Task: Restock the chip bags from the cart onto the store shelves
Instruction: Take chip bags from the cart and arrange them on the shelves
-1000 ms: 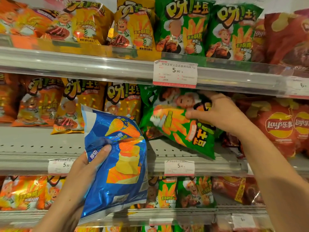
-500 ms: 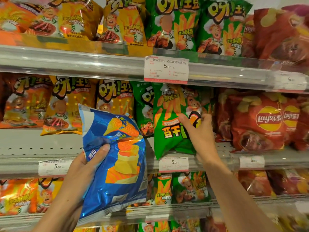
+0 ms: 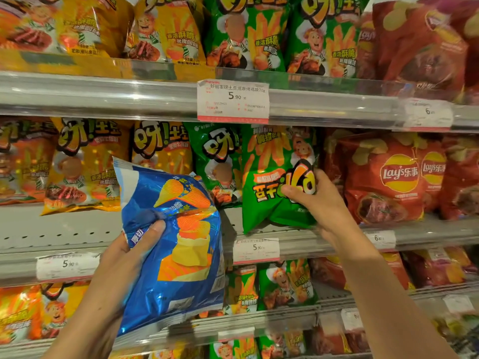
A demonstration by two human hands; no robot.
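Two bags in play, one per hand. Green bag (image 3: 277, 182) upside down on the middle shelf (image 3: 64, 229), its lower edge at the shelf lip, squeezed between another green bag (image 3: 215, 164) to its left and the red Lay's bags (image 3: 383, 177) to its right.

Risks from here, as a judgement:
- Likely to tip forward off the lip on release, since it leans at the front edge and is not pushed back into the row.
- Print inverted; left so, a wrong facing for the shelf.
- Too hard a squeeze on the puffed bag, and crushed chips or a popped seam.
- Blue bag (image 3: 173, 244) held only along its left edge, well in front of the shelves and touching none; may swing or slide out if that hold slackens while attention goes to the other side.

Pose:
- Right hand (image 3: 313, 200) raised to the middle shelf, forearm rising from lower right, fingers curled round the green bag's right side, thumb pressing its front.
- Left hand (image 3: 129, 255) lower, palm up, thumb clamped across the blue bag's front, fingers hidden behind it.
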